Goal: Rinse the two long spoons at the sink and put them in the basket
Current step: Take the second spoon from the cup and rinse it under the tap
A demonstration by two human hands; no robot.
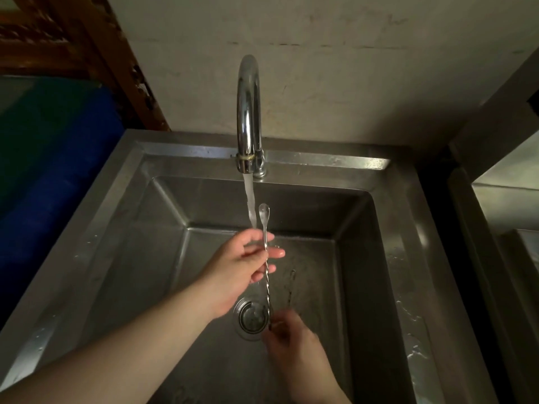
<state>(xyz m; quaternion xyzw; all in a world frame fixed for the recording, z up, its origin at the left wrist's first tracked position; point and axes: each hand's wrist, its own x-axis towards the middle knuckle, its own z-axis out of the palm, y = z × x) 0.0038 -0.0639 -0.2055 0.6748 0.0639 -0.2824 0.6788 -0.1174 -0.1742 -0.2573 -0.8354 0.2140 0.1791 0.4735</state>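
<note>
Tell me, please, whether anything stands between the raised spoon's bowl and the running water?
Nothing visible does. The spoon, pinched at its lower end by the right hand, has its bowl just right of the water stream, with open air between. The left hand sits lower, around the stem.

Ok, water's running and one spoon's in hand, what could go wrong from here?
The spoon is pinched only at its lower tip by the right hand, while the left hand lies open against the wet shaft. It could slip and drop toward the open drain just below.

Its bowl sits beside the water stream, not under it, so it may go unrinsed.

A dark, thin shape on the sink floor may be the second spoon; it could be overlooked.
</note>
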